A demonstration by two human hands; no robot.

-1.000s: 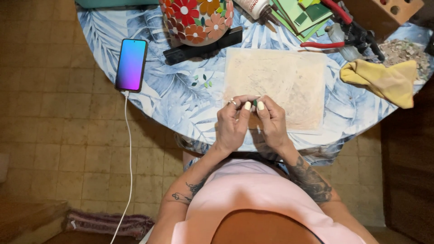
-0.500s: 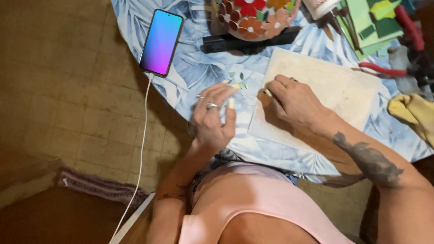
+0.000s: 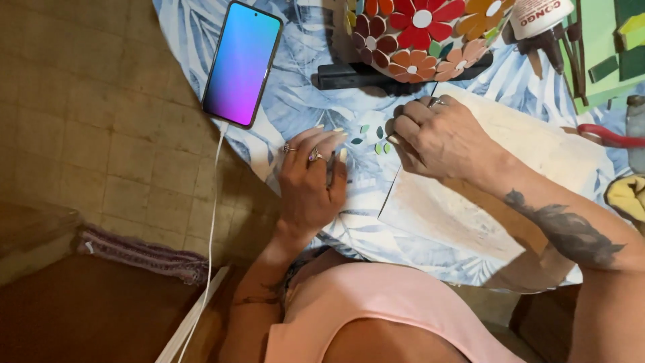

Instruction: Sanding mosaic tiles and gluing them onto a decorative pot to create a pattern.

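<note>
My left hand [image 3: 309, 185] lies flat on the blue leaf-patterned tablecloth [image 3: 299, 101], fingers stretched out and holding nothing. Just past its fingertips lie several small green tile pieces [image 3: 379, 139]. My right hand [image 3: 443, 138] rests on the left corner of a beige board [image 3: 537, 158], its fingers curled down at those pieces. Whether it pinches one is hidden. Right behind it, a round mosaic object with red and orange flowers [image 3: 420, 33] sits on a black stand [image 3: 349, 74].
A phone with a lit purple-blue screen [image 3: 242, 62] lies near the table's left edge, its white cable [image 3: 211, 222] hanging to the tiled floor. A glue bottle [image 3: 541, 17], green sheets [image 3: 611, 54], a red-handled tool [image 3: 608, 134] and a yellow cloth [image 3: 628, 195] crowd the right side.
The hands, held together over the board a second ago, have parted. The left went flat on the cloth; the right moved to the green pieces. The view moved closer and left.
</note>
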